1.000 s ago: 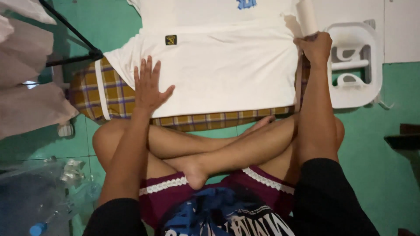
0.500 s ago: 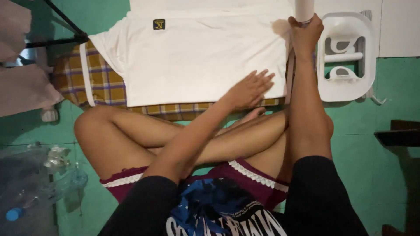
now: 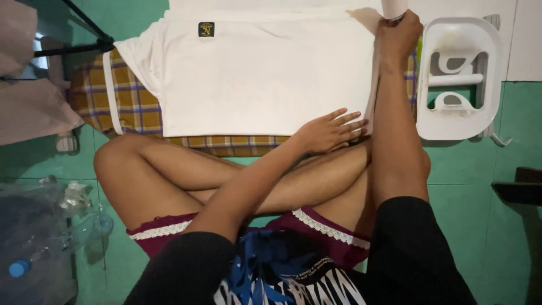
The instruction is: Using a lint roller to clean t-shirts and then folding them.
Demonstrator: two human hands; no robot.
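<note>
Nearest to us we list two bare crossed legs on the green floor [image 3: 468, 226], one pair of maroon shorts with a lace hem [image 3: 316, 223], and two black sleeves. Beyond the knees we count one left hand [image 3: 327, 131], reaching across the body with fingers spread and palm down on the lower right hem of one white shirt [image 3: 259, 73]. The shirt lies flat, face down as far as we can judge, with one small dark label [image 3: 206, 29] near its neck, upon one checked yellow and brown cloth [image 3: 132, 107] that pads the floor. Farther off we note one right hand [image 3: 398, 36], closed round one white handle-like thing [image 3: 393, 7] at the shirt's top right corner; most of that thing is cut off by the frame, so we cannot tell what it is. To the right stands one white plastic stool [image 3: 460, 79], overturned; to the left, one clear plastic bag [image 3: 51, 226] with one blue-capped bottle [image 3: 18, 268] and one black stand leg [image 3: 84, 25]. Risks, in our judgement: the thing held may drag the fabric and crease it if the left palm lifts; if it is hot, the nearby fingers and the knee could be burned; the folded edge near the right wrist may be pressed in crooked.
</note>
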